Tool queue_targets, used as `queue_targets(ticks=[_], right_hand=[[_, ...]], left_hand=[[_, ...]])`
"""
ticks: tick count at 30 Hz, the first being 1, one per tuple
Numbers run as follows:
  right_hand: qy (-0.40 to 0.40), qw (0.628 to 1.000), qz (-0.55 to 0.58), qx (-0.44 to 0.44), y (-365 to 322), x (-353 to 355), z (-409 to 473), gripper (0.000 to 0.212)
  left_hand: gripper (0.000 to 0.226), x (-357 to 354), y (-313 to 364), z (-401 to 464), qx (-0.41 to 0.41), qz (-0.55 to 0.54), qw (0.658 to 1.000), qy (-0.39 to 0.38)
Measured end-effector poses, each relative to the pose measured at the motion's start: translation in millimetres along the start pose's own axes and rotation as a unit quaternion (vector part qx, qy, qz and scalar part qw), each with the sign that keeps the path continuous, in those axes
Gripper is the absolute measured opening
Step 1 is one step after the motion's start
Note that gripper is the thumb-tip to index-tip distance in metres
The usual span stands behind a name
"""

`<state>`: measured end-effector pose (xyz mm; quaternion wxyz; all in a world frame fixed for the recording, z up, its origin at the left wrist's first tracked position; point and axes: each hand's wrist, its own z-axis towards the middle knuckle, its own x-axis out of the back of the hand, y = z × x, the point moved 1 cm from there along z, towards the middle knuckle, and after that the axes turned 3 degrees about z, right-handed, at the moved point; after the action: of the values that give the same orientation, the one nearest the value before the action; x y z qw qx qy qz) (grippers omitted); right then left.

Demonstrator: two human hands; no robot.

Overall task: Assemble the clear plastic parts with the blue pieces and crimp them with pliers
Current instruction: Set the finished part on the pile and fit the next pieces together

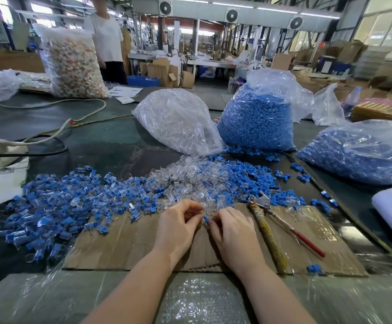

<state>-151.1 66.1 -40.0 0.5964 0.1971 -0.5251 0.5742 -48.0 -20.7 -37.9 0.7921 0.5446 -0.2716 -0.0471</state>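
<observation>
1. Left hand [178, 220]: fingers curled, pinching a clear plastic part [199, 215], hard to make out.
2. Right hand [233, 226]: fingertips pinch a blue piece [206, 218] over the cardboard [125, 244].
3. Pliers [266, 226] lie just right of the hands.

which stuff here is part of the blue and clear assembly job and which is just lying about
In the job: blue piece pinched by right hand, left hand, clear parts pile, loose blue pieces, pliers.

Lying about: white cable, bag of mixed pale pieces, water bottle.
</observation>
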Motion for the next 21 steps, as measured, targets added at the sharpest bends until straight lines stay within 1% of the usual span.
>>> queue_targets(ticks=[5, 9, 14, 16, 19, 21], right_hand=[[-0.008, 1.0, 0.021, -0.012, 1.6, 0.7, 0.2, 0.013], [0.002, 0.998, 0.057, -0.021, 0.7, 2.3, -0.8, 0.017], [-0.005, 0.996, 0.079, -0.032, 2.9, 2.0, -0.1, 0.02], [0.002, 0.996, 0.085, -0.028, 2.8, 2.8, -0.4, 0.019], [0.023, 0.993, 0.113, -0.021, 1.9, 5.0, 0.0, 0.017], [0.046, 0.988, 0.148, -0.014, 1.7, 6.5, 0.0, 0.013]], left_hand=[[0.031, -1.6, 1.0, -2.4, -0.017, -0.002, 1.0, -0.015], [0.022, -1.2, 2.1, -4.1, -0.057, 0.033, 0.998, -0.006], [0.019, -3.2, 2.6, -7.2, -0.1, 0.08, 0.992, -0.022], [0.021, -2.9, 1.3, -5.6, -0.076, 0.051, 0.996, -0.023], [0.028, -2.0, -0.3, -0.7, 0.007, -0.039, 0.998, -0.042], [0.028, -1.2, -1.2, 1.2, 0.038, -0.077, 0.995, -0.044]])
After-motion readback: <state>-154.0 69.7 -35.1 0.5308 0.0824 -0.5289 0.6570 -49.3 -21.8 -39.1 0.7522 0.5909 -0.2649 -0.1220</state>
